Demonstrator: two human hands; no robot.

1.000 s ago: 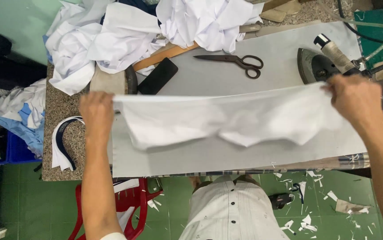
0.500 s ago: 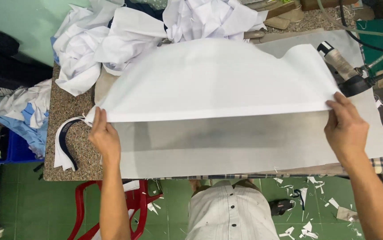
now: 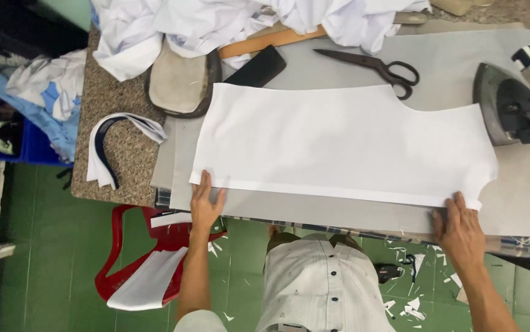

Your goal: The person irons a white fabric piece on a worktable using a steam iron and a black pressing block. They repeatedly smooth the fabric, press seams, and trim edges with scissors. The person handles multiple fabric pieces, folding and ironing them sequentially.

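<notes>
Left hand (image 3: 206,200) and right hand (image 3: 460,224), fingers spread flat, press the white fabric panel's (image 3: 345,141) near edge.

Found no pkgs, labels or signs. Spotted one likely screen: flat black rectangle, prob. a phone (image 3: 257,67), dark and blank, no glow. Lay tilted diag. on grey pressing mat (image 3: 314,212), upper centre-left of view, just below wooden ruler (image 3: 271,40), just above top-left corner of white cloth piece (image 3: 338,141), left of scissors (image 3: 375,66).
</notes>
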